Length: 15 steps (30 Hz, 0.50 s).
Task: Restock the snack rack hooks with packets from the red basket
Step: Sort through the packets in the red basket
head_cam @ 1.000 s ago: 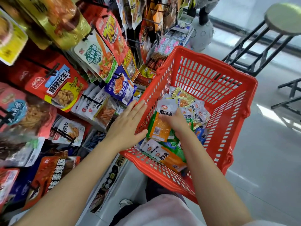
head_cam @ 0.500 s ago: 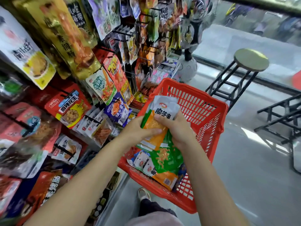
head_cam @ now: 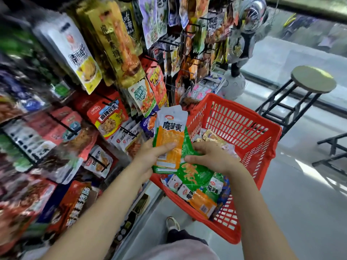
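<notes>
Left hand (head_cam: 150, 156) grips a small stack of packets (head_cam: 170, 139), thumb clamped across the orange front one, tops pointing up and slightly right. Right hand (head_cam: 210, 156) pinches the green packet (head_cam: 193, 173) at the stack's lower right, just above the red basket (head_cam: 244, 126), where more packets lie loose. The stack's long axis stands nearly upright, hang-hole end on top. The snack rack (head_cam: 116, 117) lies to the left and ahead, so the left hand is the nearer 1. I'd judge the next move is separating 1 packet, then carrying it left onto a hook.
</notes>
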Motion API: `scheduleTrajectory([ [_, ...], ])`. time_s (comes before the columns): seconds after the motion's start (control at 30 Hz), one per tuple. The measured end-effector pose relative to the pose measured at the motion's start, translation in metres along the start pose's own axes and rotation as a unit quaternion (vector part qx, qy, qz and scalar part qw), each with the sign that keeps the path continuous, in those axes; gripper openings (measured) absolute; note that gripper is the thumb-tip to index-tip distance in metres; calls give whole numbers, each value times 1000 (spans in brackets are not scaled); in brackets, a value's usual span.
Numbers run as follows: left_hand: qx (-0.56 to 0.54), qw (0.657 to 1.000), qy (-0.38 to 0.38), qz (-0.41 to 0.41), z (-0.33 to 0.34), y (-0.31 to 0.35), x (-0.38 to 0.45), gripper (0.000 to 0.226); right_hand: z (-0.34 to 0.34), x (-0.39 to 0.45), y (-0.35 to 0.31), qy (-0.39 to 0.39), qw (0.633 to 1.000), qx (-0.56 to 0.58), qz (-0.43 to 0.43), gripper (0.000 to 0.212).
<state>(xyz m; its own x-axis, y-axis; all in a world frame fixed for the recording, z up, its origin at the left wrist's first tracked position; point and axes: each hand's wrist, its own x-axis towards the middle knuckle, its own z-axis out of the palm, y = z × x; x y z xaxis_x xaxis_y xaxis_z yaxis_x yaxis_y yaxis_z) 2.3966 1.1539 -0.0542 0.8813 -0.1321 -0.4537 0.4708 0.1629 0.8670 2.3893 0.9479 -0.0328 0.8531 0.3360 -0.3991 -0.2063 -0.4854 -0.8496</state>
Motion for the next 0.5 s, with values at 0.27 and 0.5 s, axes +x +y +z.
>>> scheduleTrajectory([
  [0.27, -108, 992, 66, -31, -31, -15, -14, 41, 23, 1, 10, -57, 998, -32, 8, 54],
  [0.5, -103, 986, 130, 7, -40, -14, -20, 37, 15, -11, 5, 79, 996, 10, 44, 29],
])
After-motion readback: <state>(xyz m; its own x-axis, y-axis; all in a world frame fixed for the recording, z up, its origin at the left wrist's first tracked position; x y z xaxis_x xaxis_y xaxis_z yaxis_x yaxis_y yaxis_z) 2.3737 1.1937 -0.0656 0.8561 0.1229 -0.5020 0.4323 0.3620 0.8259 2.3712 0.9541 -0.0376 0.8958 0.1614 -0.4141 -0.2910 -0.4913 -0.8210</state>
